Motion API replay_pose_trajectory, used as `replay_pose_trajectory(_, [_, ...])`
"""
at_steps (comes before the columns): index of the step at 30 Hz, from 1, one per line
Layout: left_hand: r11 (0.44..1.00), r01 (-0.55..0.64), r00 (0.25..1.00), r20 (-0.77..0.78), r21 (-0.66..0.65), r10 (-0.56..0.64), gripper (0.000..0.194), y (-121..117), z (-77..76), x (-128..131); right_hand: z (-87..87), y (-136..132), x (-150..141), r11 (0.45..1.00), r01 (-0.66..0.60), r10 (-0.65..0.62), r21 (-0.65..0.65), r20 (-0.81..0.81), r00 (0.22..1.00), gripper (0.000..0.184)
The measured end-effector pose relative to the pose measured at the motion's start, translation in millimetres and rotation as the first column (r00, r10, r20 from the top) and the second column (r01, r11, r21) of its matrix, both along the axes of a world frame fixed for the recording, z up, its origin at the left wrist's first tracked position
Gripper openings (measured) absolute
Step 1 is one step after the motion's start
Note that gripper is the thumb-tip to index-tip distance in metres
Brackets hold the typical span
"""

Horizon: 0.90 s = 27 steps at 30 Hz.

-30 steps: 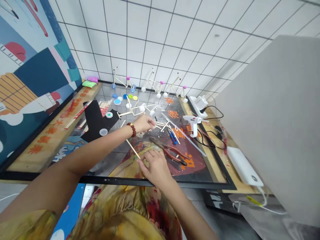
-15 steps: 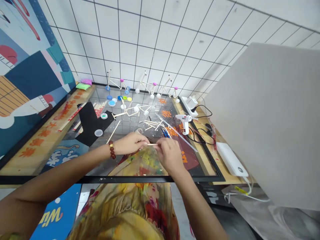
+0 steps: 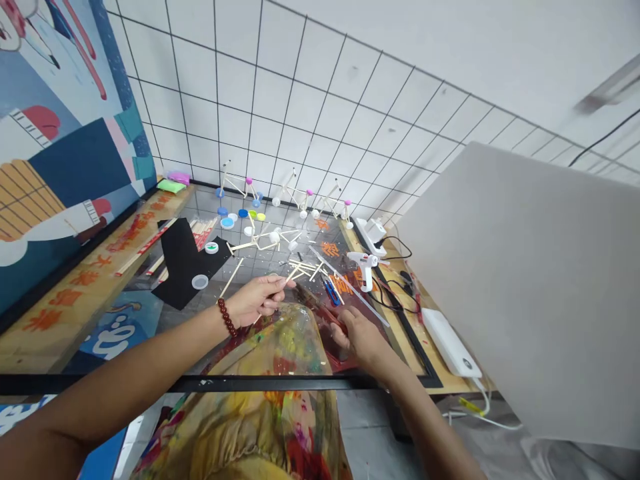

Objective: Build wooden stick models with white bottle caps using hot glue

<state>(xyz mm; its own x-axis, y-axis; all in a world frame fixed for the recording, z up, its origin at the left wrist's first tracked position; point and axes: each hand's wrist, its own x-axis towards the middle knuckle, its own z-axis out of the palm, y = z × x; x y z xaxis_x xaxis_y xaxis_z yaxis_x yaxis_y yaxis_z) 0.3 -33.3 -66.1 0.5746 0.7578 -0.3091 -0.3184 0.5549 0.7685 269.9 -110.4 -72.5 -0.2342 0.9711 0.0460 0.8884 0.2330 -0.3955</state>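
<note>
My left hand (image 3: 260,298), with a beaded bracelet at the wrist, pinches a thin wooden stick (image 3: 293,273) over the glass tabletop. My right hand (image 3: 364,335) is wrapped round the red handles of a pair of pliers (image 3: 315,301). The dark jaws of the pliers point at the fingers of my left hand, close to the stick; whether they touch it I cannot tell. Just beyond lie several cut sticks (image 3: 313,269) and a blue-handled tool (image 3: 331,292). Another stick (image 3: 231,278) rests left of my left hand.
Small stick frames with bottle-cap wheels (image 3: 299,201) stand along the wall. A partly built one (image 3: 260,241) lies nearer. At the right are a white glue gun (image 3: 367,268), a power strip (image 3: 370,237) and a white power bank (image 3: 450,341). Black card (image 3: 177,260) lies left.
My right hand has let go of the stick and now grips the red pliers, lower and to the right. My left hand still pinches a stick, now angled upward. The view has shifted slightly.
</note>
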Motion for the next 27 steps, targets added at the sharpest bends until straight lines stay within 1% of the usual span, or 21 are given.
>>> replay_pose_trajectory(1, [1.0,-0.005,1.0,0.016,-0.004,0.005,0.026,2,-1.1,-3,4.4,0,-3,0.994,0.028,-0.044,-0.105,-0.152,0.987,0.03])
replay_pose_trajectory(2, [1.0,-0.009,0.999,0.032,-0.008,0.01,0.026,3,-2.1,-6,8.7,-1,-5,0.972,0.028,-0.104,-0.233,-0.321,0.941,0.036])
replay_pose_trajectory(3, [1.0,-0.017,0.999,0.044,-0.011,0.017,0.025,5,-3.0,-9,12.8,-2,-8,0.933,-0.003,-0.182,-0.36,-0.48,0.858,0.041])
replay_pose_trajectory(4, [1.0,-0.026,0.998,0.051,-0.015,0.026,0.024,7,-3.7,-12,16.6,-3,-12,0.885,-0.059,-0.267,-0.463,-0.607,0.749,0.044])
replay_pose_trajectory(5, [0.999,-0.036,0.998,0.054,-0.019,0.037,0.023,9,-4.2,-14,19.9,-5,-16,0.839,-0.124,-0.344,-0.53,-0.693,0.633,0.046])
replay_pose_trajectory(6, [0.999,-0.046,0.997,0.055,-0.023,0.047,0.022,10,-4.6,-16,22.8,-6,-21,0.805,-0.182,-0.402,-0.564,-0.745,0.532,0.046])
replay_pose_trajectory(7, [0.998,-0.054,0.997,0.057,-0.026,0.056,0.021,11,-4.7,-17,25.3,-7,-26,0.784,-0.222,-0.442,-0.58,-0.772,0.456,0.045])
replay_pose_trajectory(8, [0.998,-0.06,0.996,0.06,-0.027,0.061,0.021,12,-4.5,-17,27.2,-7,-30,0.772,-0.244,-0.468,-0.588,-0.784,0.408,0.044])
replay_pose_trajectory(9, [0.998,-0.063,0.996,0.066,-0.026,0.065,0.02,12,-4.0,-18,28.4,-6,-35,0.769,-0.247,-0.481,-0.59,-0.788,0.383,0.044])
replay_pose_trajectory(11, [0.998,-0.067,0.995,0.074,-0.022,0.068,0.019,11,-2.4,-17,28.7,-5,-43,0.776,-0.216,-0.49,-0.592,-0.782,0.384,0.045])
replay_pose_trajectory(14, [0.997,-0.072,0.995,0.064,-0.013,0.072,0.018,8,1.0,-17,24.9,-2,-49,0.807,-0.147,-0.466,-0.572,-0.771,0.434,0.048])
replay_pose_trajectory(17, [0.997,-0.077,0.995,0.059,0.013,0.076,0.021,6,3.2,-17,21.2,-2,-52,0.828,-0.149,-0.418,-0.54,-0.773,0.478,0.054])
replay_pose_trajectory(19, [0.996,-0.08,0.995,0.057,0.026,0.078,0.022,5,3.3,-17,20.9,-2,-55,0.841,-0.166,-0.372,-0.515,-0.773,0.515,0.055])
replay_pose_trajectory(21, [0.996,-0.086,0.995,0.048,0.038,0.084,0.023,5,2.9,-17,22.0,-3,-57,0.853,-0.183,-0.313,-0.488,-0.761,0.569,0.052])
replay_pose_trajectory(23, [0.994,-0.093,0.995,0.033,0.051,0.091,0.023,5,2.5,-17,23.3,-3,-58,0.879,-0.185,-0.237,-0.44,-0.739,0.631,0.05])
replay_pose_trajectory(25, [0.993,-0.1,0.995,0.014,0.069,0.099,0.025,4,2.3,-16,24.3,-3,-58,0.915,-0.171,-0.145,-0.365,-0.694,0.705,0.049])
replay_pose_trajectory(27, [0.99,-0.101,0.995,-0.006,0.093,0.102,0.026,4,2.1,-16,25.0,-2,-56,0.95,-0.153,-0.048,-0.273,-0.611,0.79,0.047])
